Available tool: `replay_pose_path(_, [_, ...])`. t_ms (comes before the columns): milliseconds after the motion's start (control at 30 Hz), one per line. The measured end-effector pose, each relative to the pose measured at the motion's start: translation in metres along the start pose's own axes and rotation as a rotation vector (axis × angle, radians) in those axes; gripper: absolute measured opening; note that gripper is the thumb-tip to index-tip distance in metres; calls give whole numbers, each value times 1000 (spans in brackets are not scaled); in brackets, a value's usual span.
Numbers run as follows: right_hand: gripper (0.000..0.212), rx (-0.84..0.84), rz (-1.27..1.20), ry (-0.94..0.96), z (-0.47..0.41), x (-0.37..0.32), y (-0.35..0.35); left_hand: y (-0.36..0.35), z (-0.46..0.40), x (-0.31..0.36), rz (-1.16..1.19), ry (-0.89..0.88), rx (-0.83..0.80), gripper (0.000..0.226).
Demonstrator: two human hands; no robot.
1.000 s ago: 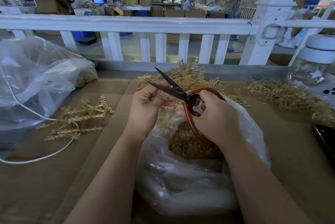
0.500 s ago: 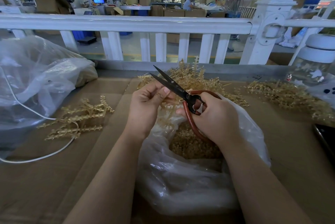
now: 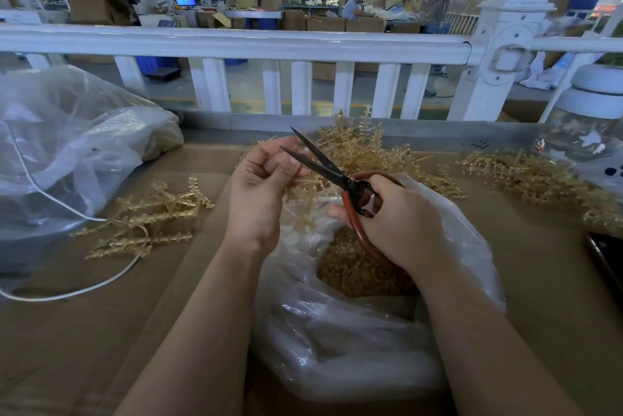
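One scissors [image 3: 323,166], sprue [image 3: 302,187], jar [image 3: 581,137] print unclear

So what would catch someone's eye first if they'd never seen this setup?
Dead centre, the right hand grips red-handled scissors with the dark blades open, and the left hand pinches a golden plastic sprig beside them. Right under the hands a clear plastic bag lies open, holding a heap of small golden pieces. More golden sprigs pile up behind, before a white railing.
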State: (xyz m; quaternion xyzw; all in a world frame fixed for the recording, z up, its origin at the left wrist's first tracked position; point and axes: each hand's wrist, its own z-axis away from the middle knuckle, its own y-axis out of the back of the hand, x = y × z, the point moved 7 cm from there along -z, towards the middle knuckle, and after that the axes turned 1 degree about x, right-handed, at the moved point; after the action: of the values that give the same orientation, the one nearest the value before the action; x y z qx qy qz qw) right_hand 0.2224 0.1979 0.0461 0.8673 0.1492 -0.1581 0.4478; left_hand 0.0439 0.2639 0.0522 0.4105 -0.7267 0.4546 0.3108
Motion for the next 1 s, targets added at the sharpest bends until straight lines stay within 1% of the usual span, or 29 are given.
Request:
replay_pose_path(167, [72,32,25,20,-1,-4,6,-2,-1,1,-29,-18,-3,14])
replay_pose_path(300, [76,41,32,28,-1,-4,7,-5,0,-1,-23,-5,-20,11])
replay_pose_path(400, [74,43,26,32,-1,-5,7,-5,0,-2,5,9,-40,5])
replay_pose_path(500, [71,52,27,34,-1,-5,7,-5,0,-1,17,10,-62,13])
replay_pose_path(600, [69,52,17,40,-1,-5,6,-4,0,-1,21,18,-83,11])
replay_pose_path(667, [73,52,14,47,-1,-6,6,-3,-1,-2,28,28,-86,4])
replay_pose_path(767, [80,84,33,51,-1,-7,8,-3,0,-2,19,36,-96,10])
replay_pose_path(867, [84,116,62,61,1,-8,8,-4,1,-5,23,44,-111,5])
replay_pose_path(900, [83,125,61,66,1,-8,9,-3,1,-5,29,50,-113,1])
replay_pose_path(1000, [78,153,52,82,2,-10,9,-2,1,-7,41,59,-125,6])
